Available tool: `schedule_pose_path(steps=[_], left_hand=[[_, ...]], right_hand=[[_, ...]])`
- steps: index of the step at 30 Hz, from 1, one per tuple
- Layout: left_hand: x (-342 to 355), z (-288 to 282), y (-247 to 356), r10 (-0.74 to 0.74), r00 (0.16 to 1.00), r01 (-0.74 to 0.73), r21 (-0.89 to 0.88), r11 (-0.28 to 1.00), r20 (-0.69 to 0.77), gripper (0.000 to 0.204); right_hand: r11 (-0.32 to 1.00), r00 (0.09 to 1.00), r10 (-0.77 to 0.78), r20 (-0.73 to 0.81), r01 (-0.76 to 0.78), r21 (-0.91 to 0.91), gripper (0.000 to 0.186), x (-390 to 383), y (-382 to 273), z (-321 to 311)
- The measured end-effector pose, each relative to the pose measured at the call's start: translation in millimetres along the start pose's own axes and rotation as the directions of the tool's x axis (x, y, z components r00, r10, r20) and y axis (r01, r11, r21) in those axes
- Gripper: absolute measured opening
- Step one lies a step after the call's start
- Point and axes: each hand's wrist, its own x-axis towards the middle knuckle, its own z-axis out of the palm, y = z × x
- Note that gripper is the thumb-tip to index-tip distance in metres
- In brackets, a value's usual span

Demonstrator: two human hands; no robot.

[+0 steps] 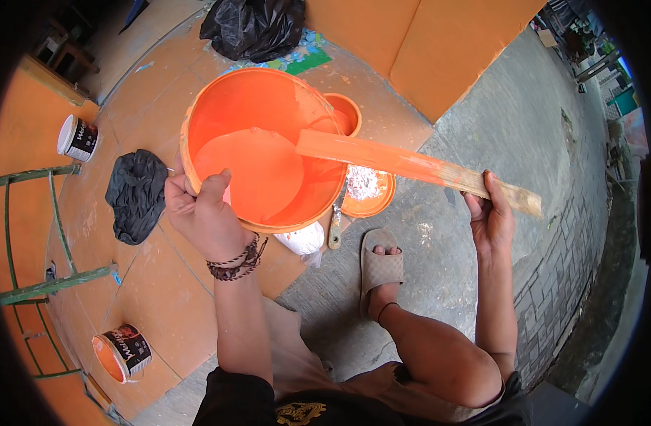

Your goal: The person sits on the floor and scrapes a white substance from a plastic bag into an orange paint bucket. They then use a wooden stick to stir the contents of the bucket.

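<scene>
My left hand (208, 213) grips the rim of a large orange bucket (311, 195), its thumb over the near left edge. The bucket tilts toward me, and orange paint (251, 174) pools inside it. In my right hand (492, 216) is a flat wooden stick (410, 162), held near its bare end. Orange paint coats most of the stick, and its far end lies over the bucket's right rim. Behind the bucket's right side, partly hidden, stands a smaller orange container (343, 113).
An orange lid (371, 202) with white material and a putty knife (335, 226) lie right of the bucket. Black plastic bags (254, 28), a dark cloth (137, 195), paint pails (123, 353) and a green metal frame (55, 284) surround the tiled step. An orange wall (439, 50) stands ahead.
</scene>
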Motion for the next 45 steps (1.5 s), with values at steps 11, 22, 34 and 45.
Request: schedule_pose_path(steps=[11, 22, 34, 45], left_hand=[[3.3, 4.2, 4.0, -0.004, 1.000, 0.004, -0.006, 1.000, 0.008, 0.024], [2.8, 16.3, -5.0, -0.024, 0.999, 0.028, 0.102, 0.994, -0.038, 0.019], [-0.5, 23.5, -17.9, -0.046, 0.995, 0.059, 0.151, 0.987, -0.087, 0.022], [11.5, 3.9, -25.3, -0.017, 0.996, 0.031, 0.154, 0.988, -0.093, 0.013]], right_hand=[[1.000, 0.999, 0.025, 0.023, -0.025, -0.002, 0.029, 3.6, 10.2, 5.7], [1.000, 0.999, 0.006, -0.052, -0.007, -0.018, 0.030, 13.6, 0.5, -32.9], [1.000, 0.990, -0.024, -0.138, 0.022, -0.012, 0.031, 21.0, -13.6, -99.5], [0.984, 0.972, -0.111, -0.205, 0.079, -0.159, 0.034, 26.3, -1.7, -126.7]])
